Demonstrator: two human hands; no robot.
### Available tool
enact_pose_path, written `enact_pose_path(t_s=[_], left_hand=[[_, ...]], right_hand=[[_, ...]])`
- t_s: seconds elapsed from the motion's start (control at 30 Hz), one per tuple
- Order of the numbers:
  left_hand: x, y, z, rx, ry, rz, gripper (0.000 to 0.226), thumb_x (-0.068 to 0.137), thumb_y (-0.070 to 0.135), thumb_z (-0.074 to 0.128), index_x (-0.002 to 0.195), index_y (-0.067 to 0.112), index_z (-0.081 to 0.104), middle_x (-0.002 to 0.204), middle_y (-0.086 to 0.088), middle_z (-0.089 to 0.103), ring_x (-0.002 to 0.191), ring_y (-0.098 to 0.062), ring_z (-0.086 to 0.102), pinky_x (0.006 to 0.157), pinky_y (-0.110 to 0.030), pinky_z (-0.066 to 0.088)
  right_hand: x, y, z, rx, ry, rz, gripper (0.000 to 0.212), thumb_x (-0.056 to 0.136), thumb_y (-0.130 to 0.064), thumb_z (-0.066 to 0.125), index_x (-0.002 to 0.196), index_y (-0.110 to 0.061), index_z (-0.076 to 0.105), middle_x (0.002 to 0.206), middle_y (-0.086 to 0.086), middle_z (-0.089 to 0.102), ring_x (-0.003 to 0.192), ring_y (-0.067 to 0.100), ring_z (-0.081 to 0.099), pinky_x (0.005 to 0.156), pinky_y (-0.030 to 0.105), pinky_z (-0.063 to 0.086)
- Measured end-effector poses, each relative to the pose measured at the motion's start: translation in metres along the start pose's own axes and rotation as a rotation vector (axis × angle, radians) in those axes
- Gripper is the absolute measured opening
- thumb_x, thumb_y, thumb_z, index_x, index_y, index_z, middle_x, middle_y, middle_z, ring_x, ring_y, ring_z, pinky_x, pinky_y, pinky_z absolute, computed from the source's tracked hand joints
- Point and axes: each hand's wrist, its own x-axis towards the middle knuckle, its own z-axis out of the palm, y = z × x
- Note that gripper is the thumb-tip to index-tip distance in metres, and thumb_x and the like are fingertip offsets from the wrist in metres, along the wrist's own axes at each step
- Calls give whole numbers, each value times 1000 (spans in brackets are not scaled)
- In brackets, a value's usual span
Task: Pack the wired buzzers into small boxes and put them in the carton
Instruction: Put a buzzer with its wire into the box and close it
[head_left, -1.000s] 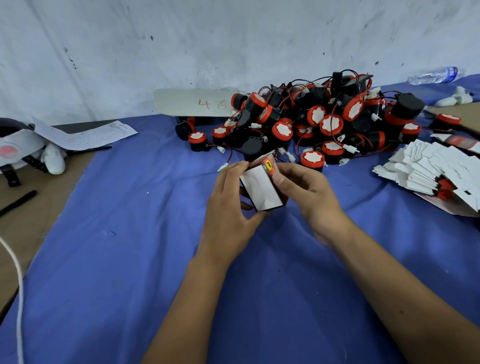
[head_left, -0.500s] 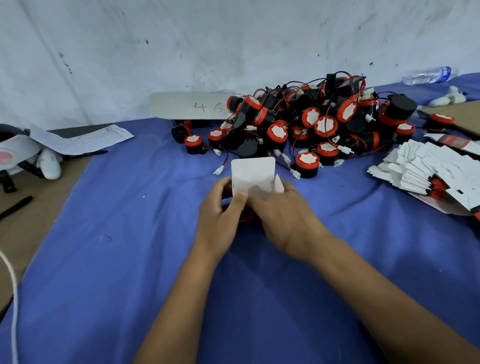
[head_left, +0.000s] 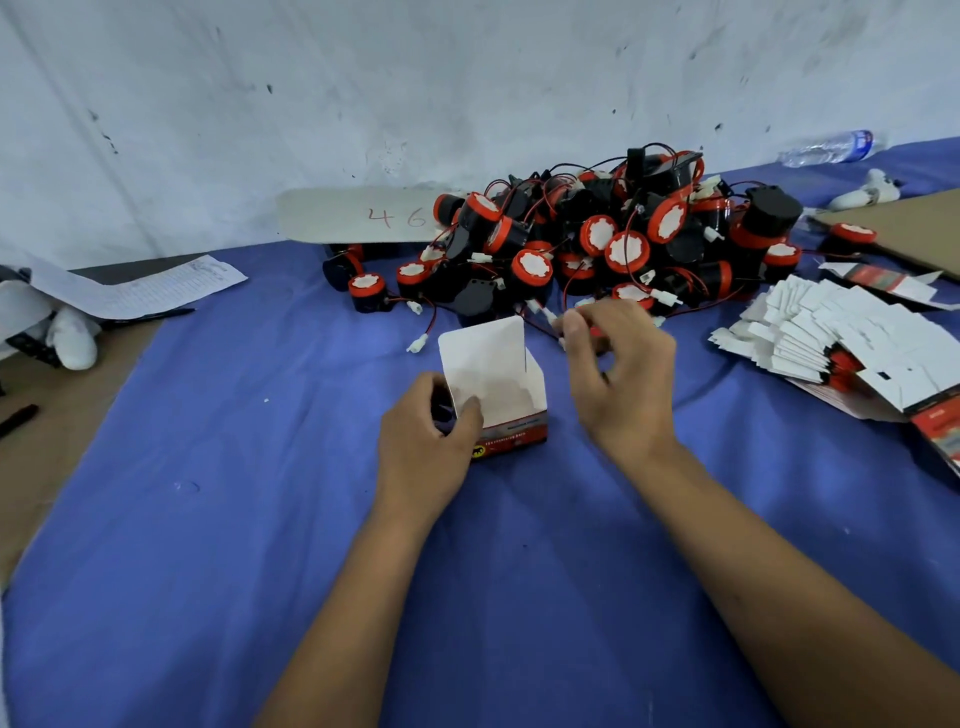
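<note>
- Left hand (head_left: 423, 447) has its grip on a small box (head_left: 498, 400), thumb curled over the near wall and fingers round the left side. Box stands upright on the blue cloth of the desk (head_left: 208, 519), lid flap sticking straight up, white inside, red printed band low on the front.
- Right hand (head_left: 621, 374) is just right of the box, up at the near edge of the buzzer pile. Fingers are curled and there's a bit of red showing between them plus a white connector at the fingertips, so it looks like a pinch on a buzzer, but it's blurry and I honestly can't tell what that grip actually has.
- Pile of wired buzzers (head_left: 597, 239) sits right behind both hands: black bodies, red rims, white faces, thin red and black wires all tangled.
- Stack of flat unfolded boxes (head_left: 831, 338) lies off to the right.
- Cardboard strip (head_left: 358, 215) marked "46" leans on the wall behind the pile.
- Printed sheet of paper (head_left: 140, 283) far left, plastic bottle (head_left: 826, 148) lying down far right.
</note>
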Motion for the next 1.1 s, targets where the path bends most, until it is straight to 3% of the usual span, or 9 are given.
enact_pose_path(t_s=[0.03, 0.13, 0.23, 0.33, 0.43, 0.6, 0.8, 0.93, 1.1], left_hand=[[1, -1, 0, 10, 9, 9, 13, 95, 25, 70, 89, 30, 60, 86, 20, 68, 82, 1, 62, 61, -15, 48], [1, 0, -1, 26, 3, 19, 11, 95, 26, 71, 92, 23, 60, 87, 16, 68, 82, -3, 61, 61, -17, 48], [1, 1, -3, 20, 0, 11, 10, 95, 27, 71, 97, 25, 61, 92, 22, 67, 84, 5, 61, 62, -10, 46], [2, 0, -7, 24, 42, -9, 11, 95, 29, 71, 100, 27, 62, 94, 24, 66, 81, 3, 63, 59, -10, 46], [3, -1, -8, 23, 58, -20, 11, 96, 29, 71, 100, 26, 61, 93, 25, 65, 82, 5, 63, 59, -10, 47], [3, 0, -9, 30, 59, -25, 11, 97, 29, 69, 101, 28, 59, 95, 25, 64, 84, 8, 62, 59, -9, 47], [5, -2, -14, -13, 123, -58, 13, 95, 26, 70, 105, 25, 61, 99, 23, 65, 76, 7, 61, 59, -8, 45], [6, 0, -15, -108, 76, -94, 17, 97, 25, 67, 113, 28, 61, 107, 24, 66, 89, 13, 61, 64, -11, 48], [4, 2, -12, -249, 20, -151, 23, 90, 38, 59, 111, 29, 65, 105, 17, 70, 94, -2, 67, 70, -29, 54]], right_hand=[[6, 14, 1, -165, -72, 21, 18, 96, -8, 56, 99, -8, 73, 107, 6, 71, 106, 31, 59, 82, 36, 50], [24, 49, 4, -513, -617, 106, 82, 82, 15, 51, 152, -27, 45, 168, 8, 20, 154, 34, 12, 99, 43, 47], [30, 60, 6, -577, -916, 120, 97, 85, 12, 53, 162, -34, 16, 171, 5, 6, 156, 30, 0, 116, 48, 35], [34, 58, 7, -594, -789, 116, 86, 91, -1, 64, 161, -30, 24, 142, 10, 37, 128, 35, 36, 103, 42, 43], [43, 42, -2, -373, -740, 208, 78, 88, -16, 76, 156, -24, 38, 119, 5, 43, 99, 24, 48, 83, 34, 46], [28, 24, -13, -430, -833, 79, 76, 77, -51, 83, 143, -23, 55, 122, 3, 59, 118, 30, 43, 103, 39, 41], [9, 32, -18, -248, -922, 106, 57, 80, -27, 86, 129, -12, 62, 119, 7, 64, 115, 30, 56, 98, 43, 46], [8, 26, -17, -281, -598, 81, 53, 79, -50, 81, 121, -21, 64, 111, -3, 65, 106, 22, 49, 91, 42, 48], [3, -14, -21, 151, -150, -96, 60, 90, -55, 67, 122, -6, 54, 112, -6, 55, 98, 14, 57, 86, 21, 46]])
